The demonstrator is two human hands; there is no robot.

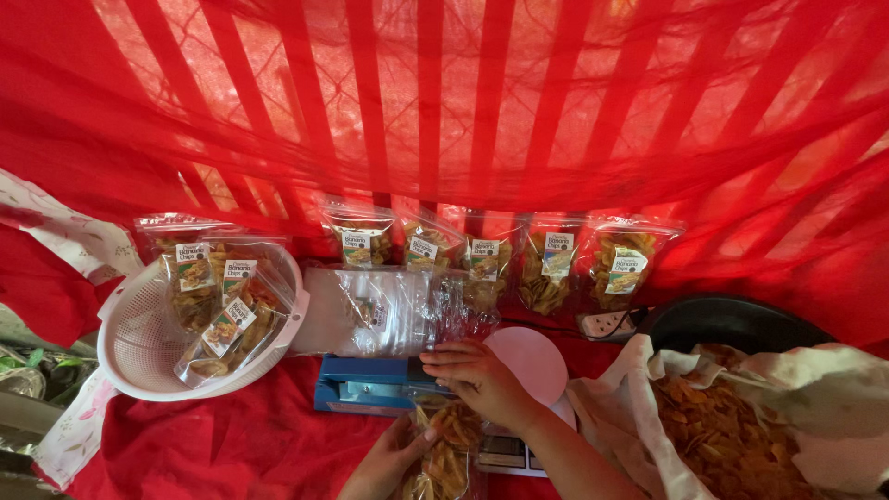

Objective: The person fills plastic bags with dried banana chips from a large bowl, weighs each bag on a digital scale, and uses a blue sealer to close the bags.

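On the left, a white basket [139, 343] on the red cloth [231, 444] holds a few filled chip bags. In the middle, the left hand [389, 463] curls around the side of a clear bag of banana chips [449, 454], while the right hand [477, 375] presses its fingers closed on the bag's top, right at the blue heat sealer [361, 384]. To seal it well, I think the bag's top should lie flat and straight, with no chips in it; more chips sit in the cloth sack [732, 426] on the right.
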